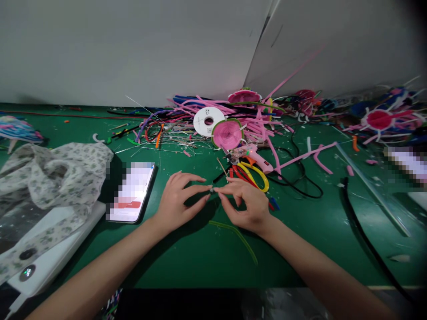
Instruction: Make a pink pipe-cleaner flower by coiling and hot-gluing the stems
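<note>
My left hand (178,198) and my right hand (247,204) meet fingertip to fingertip above the green table. Between them is a tiny pale, glinting piece (211,190), too small to identify, and both hands pinch at it. Just behind my right fingers show a thin tan stick (221,166) and the end of a black strip; whether the fingers touch either is unclear. Below the hands a bent green strip (238,233) lies on the table. Yellow-and-red-handled scissors (262,175) and a pink glue gun (258,158) lie right behind my right hand.
A phone (133,191) and a floral cloth (60,173) over a white box are at left. Behind lie a white spool (204,120), a pink disc (227,134) and heaped pink strips. To the right are a black tube (358,226) and a clear rod (373,191).
</note>
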`<state>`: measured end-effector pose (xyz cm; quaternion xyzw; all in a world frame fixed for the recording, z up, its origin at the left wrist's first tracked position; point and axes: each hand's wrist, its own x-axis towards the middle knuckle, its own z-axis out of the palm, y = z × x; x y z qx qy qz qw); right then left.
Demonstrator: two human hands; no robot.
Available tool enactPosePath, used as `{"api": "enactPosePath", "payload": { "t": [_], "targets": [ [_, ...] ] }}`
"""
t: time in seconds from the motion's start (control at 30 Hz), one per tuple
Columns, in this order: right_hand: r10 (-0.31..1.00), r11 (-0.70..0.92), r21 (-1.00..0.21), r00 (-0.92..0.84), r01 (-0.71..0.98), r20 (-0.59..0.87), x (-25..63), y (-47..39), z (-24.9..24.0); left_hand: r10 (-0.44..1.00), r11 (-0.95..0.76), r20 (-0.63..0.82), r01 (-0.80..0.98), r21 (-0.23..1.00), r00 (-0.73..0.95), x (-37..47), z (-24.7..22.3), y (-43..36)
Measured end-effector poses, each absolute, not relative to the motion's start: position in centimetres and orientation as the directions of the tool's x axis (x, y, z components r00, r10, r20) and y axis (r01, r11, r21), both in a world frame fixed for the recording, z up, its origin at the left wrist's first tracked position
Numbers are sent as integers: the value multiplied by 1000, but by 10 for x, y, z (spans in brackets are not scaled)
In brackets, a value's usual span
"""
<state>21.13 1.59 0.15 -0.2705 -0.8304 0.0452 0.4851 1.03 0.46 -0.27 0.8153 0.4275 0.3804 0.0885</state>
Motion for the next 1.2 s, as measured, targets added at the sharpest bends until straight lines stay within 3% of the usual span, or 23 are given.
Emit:
{"api": "enactPosePath", "payload": {
  "t": [0.63, 1.2],
  "targets": [
    [455, 870, -278, -446, 407, 771, 215, 18, 2, 758, -623, 555, 630, 463, 343, 10, -3, 5],
    [488, 857, -324, -430, 399, 760, 216, 19, 3, 758, -622, 557, 634, 461, 339, 11, -2, 5]
  ]
}}
